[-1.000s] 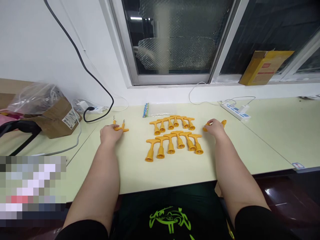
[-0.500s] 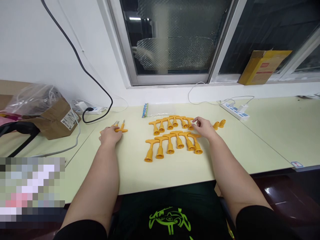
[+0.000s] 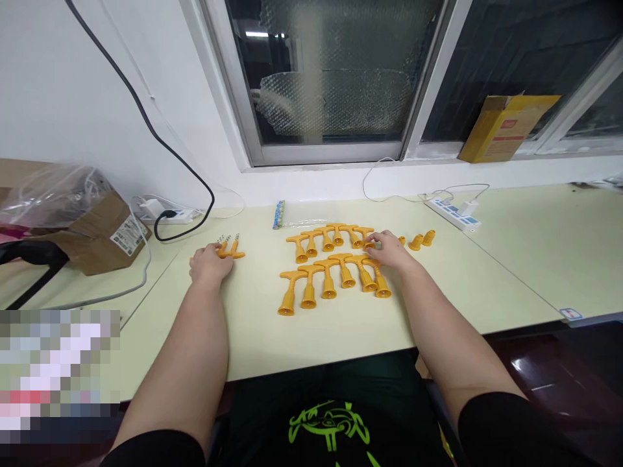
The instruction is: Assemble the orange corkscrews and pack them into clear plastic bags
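My left hand (image 3: 210, 264) rests at the left on a small group of yellow T-handled corkscrews (image 3: 235, 245) with bare metal spirals pointing away; its fingers curl over the handles and hide part of them. My right hand (image 3: 388, 249) is at the right end of the back row, fingers closed around the last yellow corkscrew (image 3: 366, 231) there. Two curved rows lie between my hands: the back row (image 3: 325, 239) and the front row (image 3: 328, 282), each of several corkscrews with bell-shaped covers. Beyond my right wrist are loose yellow covers (image 3: 422, 240).
A clear plastic bag (image 3: 311, 214) with a colourful header lies behind the rows. Power strips stand on the right (image 3: 452, 213) and left (image 3: 182, 216) by the wall. A cardboard box (image 3: 104, 227) is at far left, a black cable (image 3: 156, 133) hanging near it.
My right hand has lowered and moved slightly left onto the end corkscrew of the back row. My left hand stays on its group. The view has shifted a little.
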The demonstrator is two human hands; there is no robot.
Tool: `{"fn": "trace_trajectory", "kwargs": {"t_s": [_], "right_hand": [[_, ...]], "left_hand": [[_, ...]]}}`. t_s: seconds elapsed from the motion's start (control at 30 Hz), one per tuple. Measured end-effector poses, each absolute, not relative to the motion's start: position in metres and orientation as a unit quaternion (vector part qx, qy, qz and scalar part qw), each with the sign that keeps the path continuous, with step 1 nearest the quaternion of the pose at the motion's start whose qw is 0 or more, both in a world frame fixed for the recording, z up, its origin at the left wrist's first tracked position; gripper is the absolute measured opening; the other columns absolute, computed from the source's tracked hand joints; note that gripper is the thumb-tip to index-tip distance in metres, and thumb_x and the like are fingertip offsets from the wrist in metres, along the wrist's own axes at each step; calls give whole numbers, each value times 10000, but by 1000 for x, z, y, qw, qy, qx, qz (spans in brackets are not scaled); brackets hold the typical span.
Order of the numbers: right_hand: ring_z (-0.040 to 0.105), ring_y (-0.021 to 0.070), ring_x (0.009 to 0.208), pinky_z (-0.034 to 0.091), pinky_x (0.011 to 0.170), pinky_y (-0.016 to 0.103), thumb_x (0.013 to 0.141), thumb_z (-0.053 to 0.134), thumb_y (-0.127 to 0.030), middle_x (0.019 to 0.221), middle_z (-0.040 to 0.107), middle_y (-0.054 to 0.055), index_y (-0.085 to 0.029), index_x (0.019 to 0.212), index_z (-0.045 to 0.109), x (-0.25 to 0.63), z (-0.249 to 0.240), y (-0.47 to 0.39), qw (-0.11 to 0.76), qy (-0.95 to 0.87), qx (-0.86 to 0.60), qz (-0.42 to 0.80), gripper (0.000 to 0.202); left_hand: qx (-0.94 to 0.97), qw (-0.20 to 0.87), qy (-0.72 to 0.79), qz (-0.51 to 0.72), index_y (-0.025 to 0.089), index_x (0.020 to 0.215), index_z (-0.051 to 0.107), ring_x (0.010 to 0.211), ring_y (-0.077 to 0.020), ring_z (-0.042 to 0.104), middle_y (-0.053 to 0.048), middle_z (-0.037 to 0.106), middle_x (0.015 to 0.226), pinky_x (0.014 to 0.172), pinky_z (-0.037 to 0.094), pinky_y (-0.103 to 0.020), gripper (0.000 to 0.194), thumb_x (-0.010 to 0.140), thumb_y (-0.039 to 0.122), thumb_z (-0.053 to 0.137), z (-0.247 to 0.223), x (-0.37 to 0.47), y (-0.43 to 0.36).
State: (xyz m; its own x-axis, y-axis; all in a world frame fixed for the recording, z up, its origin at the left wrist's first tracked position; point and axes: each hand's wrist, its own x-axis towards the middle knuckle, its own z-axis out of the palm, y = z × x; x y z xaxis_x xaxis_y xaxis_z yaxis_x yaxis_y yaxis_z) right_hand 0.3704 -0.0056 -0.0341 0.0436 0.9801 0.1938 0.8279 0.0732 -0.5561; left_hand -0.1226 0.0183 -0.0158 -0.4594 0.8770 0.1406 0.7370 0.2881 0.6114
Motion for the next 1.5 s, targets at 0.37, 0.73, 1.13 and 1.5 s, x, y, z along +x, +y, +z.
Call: {"fn": "trace_trajectory", "kwargs": {"t_s": [0.37,0.73,1.13,1.5], "right_hand": [[639,267,975,505,945,466,859,684,-478,1128,646,102,-295,1285,663,362,-41,-2,236,-669,-685,166,464],[655,175,755,573,741,338,879,550,-408,899,695,32,-235,1081,660,351,-19,-7,548,-515,-603,267,287],[500,98,434,447,393,187,949,551,-310,617,658,18,-194,908,583,290,6,-41,473,-402,-422,660,127],[618,124,599,561,579,265,874,748,-432,768,707,18,-215,970,598,297,8,-49,416,-518,-356,657,281]], "left_hand": [[530,79,784,313,172,1120,538,1414,-504,268,-221,464,1314,1090,299,-709,459,754,272,795,-8,-108,10],[747,-56,528,399,220,1200,663,1258,-323,517,-121,586,1256,1153,370,-497,354,848,215,636,-1,-27,-9],[865,-65,239,436,249,1261,645,1393,-274,533,-135,561,1489,1160,467,-501,356,912,210,702,2,13,-24],[860,49,246,444,225,1132,724,1236,-230,651,-103,704,1274,1080,539,-442,281,917,121,575,1,22,-31]]}}
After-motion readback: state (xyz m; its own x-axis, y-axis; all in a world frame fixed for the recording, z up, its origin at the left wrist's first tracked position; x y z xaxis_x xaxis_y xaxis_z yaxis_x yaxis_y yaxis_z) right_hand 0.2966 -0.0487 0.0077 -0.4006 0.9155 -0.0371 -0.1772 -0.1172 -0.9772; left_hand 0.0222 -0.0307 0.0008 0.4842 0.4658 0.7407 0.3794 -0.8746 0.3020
